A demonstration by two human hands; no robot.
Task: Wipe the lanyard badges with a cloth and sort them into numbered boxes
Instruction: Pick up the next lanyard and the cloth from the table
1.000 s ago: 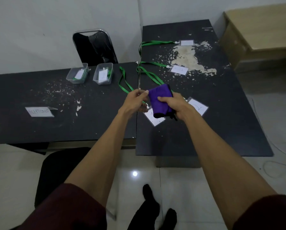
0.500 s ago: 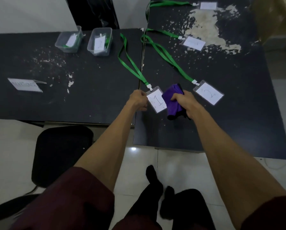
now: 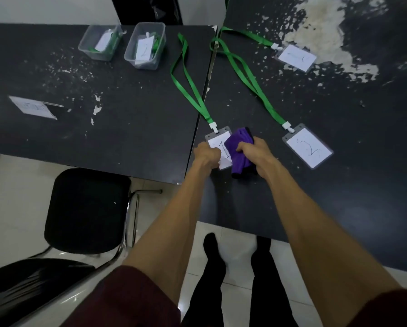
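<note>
Badge 1 [image 3: 216, 141], head view: lying flat at the near left corner of the right-hand table [image 3: 292, 197], just beside the seam between the two tables, trailing its green lanyard [image 3: 188, 90] toward the far left. Being pinned by the left hand [image 3: 206, 156], fingers curled onto its left edge, and being rubbed by the right hand [image 3: 256, 154], clenched round the purple cloth [image 3: 239, 149]. Worth holding the sleeve firmly, wiping in full strokes across the face, then shifting the pinning fingers to reach the covered edge. Probably heading next for the far-left clear box [image 3: 89, 51], though reading its label is not possible; seeing a 2 in the neighbouring box [image 3: 131, 60]. Hiding much of Badge 1 under cloth and knuckles; hard to tell exact fingertip contact.
</note>
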